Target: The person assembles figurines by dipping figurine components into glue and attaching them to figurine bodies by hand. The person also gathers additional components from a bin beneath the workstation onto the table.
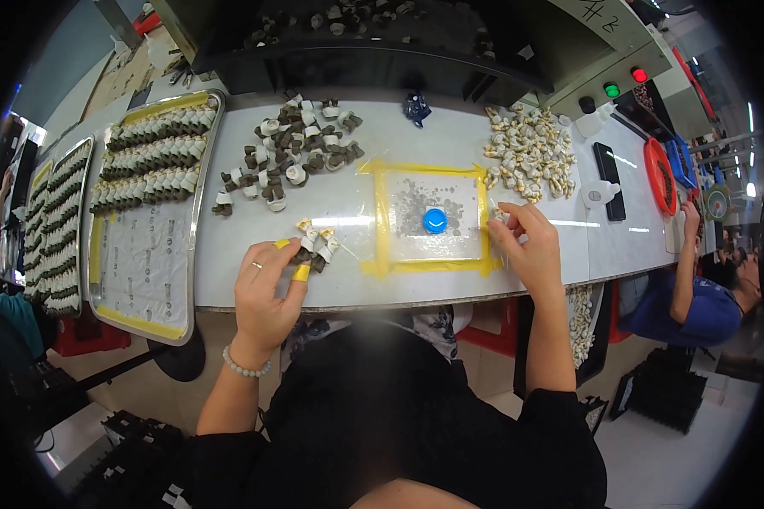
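Observation:
My left hand (267,293), with yellow covers on its thumb and a finger, is closed around the near edge of a small group of figurines (317,242). These have white bodies, dark bases and yellowish-white tops, and stand close together on the table. My right hand (530,250) pinches a small white piece (501,215), mostly hidden by the fingers, just right of the taped square. A blue round cap (435,221) sits on that clear sheet (416,248), edged with yellow tape and marked with grey spots. Behind my left hand lie loose white-and-dark figurine bodies (295,153).
A heap of small white-and-yellow pieces (530,151) lies at the back right, near white bottles (598,194) and a black phone-like slab (609,181). On the left, a metal tray (144,280) holds rows of figurines. A dark machine (373,68) borders the back. A co-worker (696,297) sits right.

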`<action>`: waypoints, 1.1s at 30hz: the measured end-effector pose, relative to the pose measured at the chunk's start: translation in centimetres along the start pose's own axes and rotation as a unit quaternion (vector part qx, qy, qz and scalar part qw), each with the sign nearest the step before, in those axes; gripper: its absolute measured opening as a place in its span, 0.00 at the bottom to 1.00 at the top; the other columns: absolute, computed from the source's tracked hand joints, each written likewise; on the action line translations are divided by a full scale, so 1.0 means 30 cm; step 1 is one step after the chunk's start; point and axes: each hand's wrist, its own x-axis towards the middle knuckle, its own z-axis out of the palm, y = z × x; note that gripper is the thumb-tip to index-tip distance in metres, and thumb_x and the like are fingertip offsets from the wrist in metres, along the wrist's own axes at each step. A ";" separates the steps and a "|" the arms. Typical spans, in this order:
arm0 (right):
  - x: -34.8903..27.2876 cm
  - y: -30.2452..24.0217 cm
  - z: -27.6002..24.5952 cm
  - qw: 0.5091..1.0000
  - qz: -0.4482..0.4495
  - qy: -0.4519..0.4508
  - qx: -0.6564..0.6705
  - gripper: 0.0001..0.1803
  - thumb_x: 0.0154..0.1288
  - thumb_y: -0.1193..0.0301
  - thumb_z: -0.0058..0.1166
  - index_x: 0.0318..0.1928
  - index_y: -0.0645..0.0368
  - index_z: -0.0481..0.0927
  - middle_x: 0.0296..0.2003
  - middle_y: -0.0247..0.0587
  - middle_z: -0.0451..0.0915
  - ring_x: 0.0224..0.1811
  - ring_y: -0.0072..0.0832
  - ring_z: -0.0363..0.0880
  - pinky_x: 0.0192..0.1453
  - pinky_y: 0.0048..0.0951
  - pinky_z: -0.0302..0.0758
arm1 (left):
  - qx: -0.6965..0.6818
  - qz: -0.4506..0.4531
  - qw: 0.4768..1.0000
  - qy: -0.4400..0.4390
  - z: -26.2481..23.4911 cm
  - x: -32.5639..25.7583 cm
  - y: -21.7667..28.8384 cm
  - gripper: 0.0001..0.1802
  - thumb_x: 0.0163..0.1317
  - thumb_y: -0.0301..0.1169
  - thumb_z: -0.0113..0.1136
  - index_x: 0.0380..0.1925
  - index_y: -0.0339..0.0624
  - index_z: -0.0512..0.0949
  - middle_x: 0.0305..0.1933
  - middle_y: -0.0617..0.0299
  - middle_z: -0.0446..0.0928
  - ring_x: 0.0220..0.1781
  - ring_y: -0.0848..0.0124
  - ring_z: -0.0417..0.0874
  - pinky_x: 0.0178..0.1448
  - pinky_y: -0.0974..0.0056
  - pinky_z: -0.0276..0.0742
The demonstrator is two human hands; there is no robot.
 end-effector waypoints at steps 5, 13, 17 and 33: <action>0.027 0.000 -0.042 0.995 -0.050 0.007 0.082 0.13 0.54 0.76 0.59 0.42 0.61 0.79 0.34 0.38 0.75 0.30 0.25 0.73 0.31 0.24 0.71 | -0.004 -0.001 1.000 0.008 0.015 0.021 0.034 0.20 0.43 0.22 0.65 0.40 0.32 0.76 0.36 0.52 0.77 0.40 0.55 0.75 0.45 0.59 0.72; 0.038 0.045 -0.011 0.993 -0.076 -0.056 0.072 0.12 0.54 0.79 0.58 0.42 0.60 0.80 0.36 0.38 0.75 0.33 0.26 0.74 0.31 0.24 0.72 | 0.022 -0.002 1.000 -0.016 0.042 0.039 0.042 0.22 0.41 0.26 0.68 0.39 0.35 0.75 0.38 0.54 0.76 0.43 0.56 0.75 0.49 0.59 0.70; 0.033 0.007 -0.007 0.992 -0.107 -0.043 0.048 0.13 0.54 0.78 0.58 0.42 0.61 0.80 0.34 0.39 0.75 0.31 0.29 0.75 0.31 0.26 0.72 | 0.019 -0.067 0.997 0.035 -0.015 0.078 -0.018 0.21 0.43 0.24 0.66 0.41 0.35 0.75 0.40 0.51 0.75 0.45 0.54 0.74 0.52 0.58 0.69; 0.094 -0.097 0.034 0.980 -0.173 -0.061 0.079 0.11 0.50 0.77 0.61 0.38 0.62 0.82 0.32 0.40 0.76 0.30 0.31 0.76 0.34 0.26 0.74 | 0.154 0.073 0.981 -0.088 -0.033 0.182 -0.077 0.24 0.45 0.18 0.60 0.48 0.33 0.74 0.47 0.51 0.69 0.46 0.54 0.73 0.51 0.57 0.71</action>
